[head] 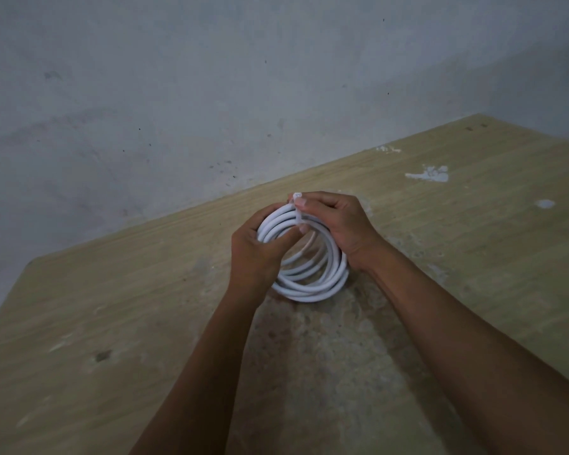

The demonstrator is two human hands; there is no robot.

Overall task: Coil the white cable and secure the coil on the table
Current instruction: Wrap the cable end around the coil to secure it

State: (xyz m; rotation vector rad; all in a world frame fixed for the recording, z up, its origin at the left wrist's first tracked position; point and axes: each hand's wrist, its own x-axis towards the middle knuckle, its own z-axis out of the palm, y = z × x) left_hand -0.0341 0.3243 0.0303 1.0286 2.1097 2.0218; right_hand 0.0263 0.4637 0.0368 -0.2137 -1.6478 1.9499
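The white cable (pixel 312 284) is wound into a round coil of several loops, held over the middle of the wooden table (pixel 119 310). My left hand (pixel 255 254) grips the coil's left side, thumb across the loops. My right hand (pixel 339 224) holds the coil's far right side and pinches a small white tie (pixel 297 205) that crosses the loops at the top. The coil's lower edge sits at or just above the tabletop; I cannot tell if it touches.
The table's top is worn, with grey scuffed patches in the middle and white paint marks (pixel 429 174) at the far right. A bare grey wall (pixel 211 93) stands right behind the table's far edge. The table's left corner lies at the left.
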